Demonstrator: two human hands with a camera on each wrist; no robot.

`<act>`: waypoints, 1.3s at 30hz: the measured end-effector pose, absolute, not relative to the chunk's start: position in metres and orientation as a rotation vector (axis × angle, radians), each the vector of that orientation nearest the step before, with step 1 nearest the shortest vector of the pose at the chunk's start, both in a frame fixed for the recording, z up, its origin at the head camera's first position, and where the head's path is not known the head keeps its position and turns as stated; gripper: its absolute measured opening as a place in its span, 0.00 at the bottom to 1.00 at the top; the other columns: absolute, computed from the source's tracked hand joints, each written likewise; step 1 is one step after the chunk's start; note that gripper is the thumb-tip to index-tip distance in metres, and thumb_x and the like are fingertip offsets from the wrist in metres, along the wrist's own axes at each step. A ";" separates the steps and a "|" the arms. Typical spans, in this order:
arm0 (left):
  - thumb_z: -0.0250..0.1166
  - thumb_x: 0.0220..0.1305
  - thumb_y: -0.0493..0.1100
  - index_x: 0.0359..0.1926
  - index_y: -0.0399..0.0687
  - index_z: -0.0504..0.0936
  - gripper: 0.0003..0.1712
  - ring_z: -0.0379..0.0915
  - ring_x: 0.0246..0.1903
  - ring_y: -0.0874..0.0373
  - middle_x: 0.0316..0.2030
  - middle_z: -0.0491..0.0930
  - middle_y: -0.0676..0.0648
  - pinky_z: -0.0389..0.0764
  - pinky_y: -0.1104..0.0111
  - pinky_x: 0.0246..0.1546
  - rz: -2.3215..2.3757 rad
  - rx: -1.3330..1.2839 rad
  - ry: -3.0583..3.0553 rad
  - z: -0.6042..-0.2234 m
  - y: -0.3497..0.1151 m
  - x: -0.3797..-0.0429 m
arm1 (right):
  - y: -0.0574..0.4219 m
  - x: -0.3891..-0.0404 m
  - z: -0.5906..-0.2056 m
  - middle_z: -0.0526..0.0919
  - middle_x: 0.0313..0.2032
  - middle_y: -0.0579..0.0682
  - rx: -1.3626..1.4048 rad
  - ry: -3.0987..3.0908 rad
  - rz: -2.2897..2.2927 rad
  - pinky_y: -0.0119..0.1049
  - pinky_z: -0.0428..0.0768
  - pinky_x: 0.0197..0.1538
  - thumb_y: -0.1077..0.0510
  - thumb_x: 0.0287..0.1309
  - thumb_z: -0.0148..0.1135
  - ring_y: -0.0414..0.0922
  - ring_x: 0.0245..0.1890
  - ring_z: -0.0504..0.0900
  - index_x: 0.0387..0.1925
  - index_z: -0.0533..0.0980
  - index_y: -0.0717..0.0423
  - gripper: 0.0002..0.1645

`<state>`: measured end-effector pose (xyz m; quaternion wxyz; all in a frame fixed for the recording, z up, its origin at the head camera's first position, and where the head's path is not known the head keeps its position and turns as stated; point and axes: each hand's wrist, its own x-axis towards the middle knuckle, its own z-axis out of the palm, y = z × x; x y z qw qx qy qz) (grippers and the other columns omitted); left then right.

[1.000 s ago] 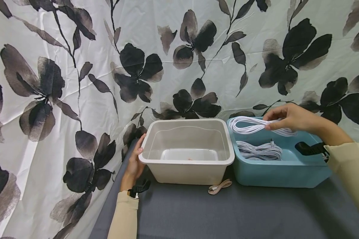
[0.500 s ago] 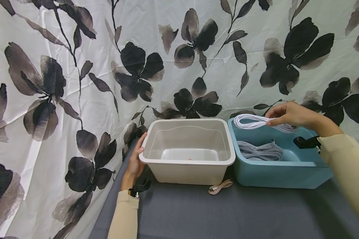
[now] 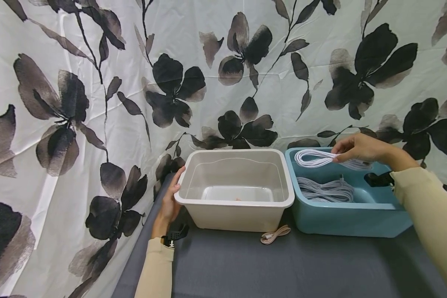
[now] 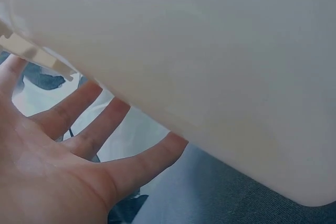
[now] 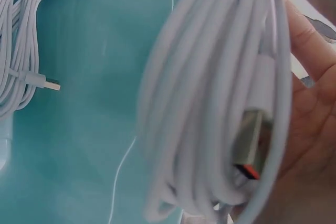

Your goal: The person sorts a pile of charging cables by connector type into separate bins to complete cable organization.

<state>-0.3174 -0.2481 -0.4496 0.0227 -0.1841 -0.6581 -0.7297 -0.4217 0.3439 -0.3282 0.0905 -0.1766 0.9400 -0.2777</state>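
Observation:
My right hand (image 3: 365, 150) pinches a coiled white USB cable (image 3: 316, 158) and holds it above the teal bin (image 3: 352, 221). In the right wrist view the metal plug (image 5: 251, 142) of this cable shows near the palm. A second bundle of white USB cables (image 3: 325, 190) lies inside the teal bin at its left end. At the left, my left hand (image 3: 170, 201) touches the outer side of the beige bin (image 3: 232, 215) near its rim. The left wrist view shows those fingers (image 4: 152, 158) extended against the bin's wall, their tips partly hidden.
The two bins stand side by side on a grey cloth surface (image 3: 283, 269). A small coiled beige cable (image 3: 275, 234) lies in front of the gap between them. Something small and orange (image 3: 238, 199) shows inside the beige bin. A floral curtain (image 3: 208, 95) hangs behind.
My right hand and the held cable have shifted slightly to the right over the teal bin. My left hand stays at the beige bin.

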 end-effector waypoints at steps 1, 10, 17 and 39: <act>0.37 0.71 0.47 0.83 0.57 0.46 0.39 0.54 0.70 0.36 0.80 0.47 0.43 0.70 0.50 0.60 -2.264 -0.573 -2.037 -0.450 -0.248 -0.318 | 0.344 -0.422 -0.329 0.83 0.35 0.52 -0.528 2.787 -0.828 0.43 0.74 0.42 0.50 0.60 0.72 0.46 0.36 0.77 0.44 0.84 0.56 0.16; 0.38 0.70 0.47 0.83 0.57 0.46 0.40 0.55 0.69 0.38 0.80 0.46 0.41 0.68 0.49 0.61 -2.296 -0.572 -2.029 -0.450 -0.252 -0.322 | 0.344 -0.426 -0.330 0.84 0.36 0.51 -0.513 2.768 -0.813 0.43 0.76 0.44 0.49 0.61 0.71 0.45 0.37 0.78 0.45 0.84 0.57 0.18; 0.39 0.70 0.48 0.83 0.57 0.45 0.40 0.53 0.71 0.37 0.80 0.47 0.43 0.67 0.48 0.63 -2.294 -0.558 -2.029 -0.449 -0.249 -0.324 | 0.343 -0.427 -0.327 0.86 0.50 0.54 -0.455 2.801 -0.892 0.60 0.77 0.54 0.44 0.65 0.67 0.47 0.49 0.80 0.53 0.82 0.58 0.25; 0.38 0.71 0.48 0.83 0.59 0.46 0.40 0.46 0.74 0.36 0.82 0.45 0.47 0.64 0.47 0.66 -2.259 -0.545 -2.033 -0.454 -0.243 -0.327 | 0.294 -0.363 -0.298 0.86 0.43 0.43 -0.914 2.853 -1.133 0.26 0.79 0.43 0.60 0.64 0.68 0.36 0.41 0.83 0.46 0.85 0.49 0.10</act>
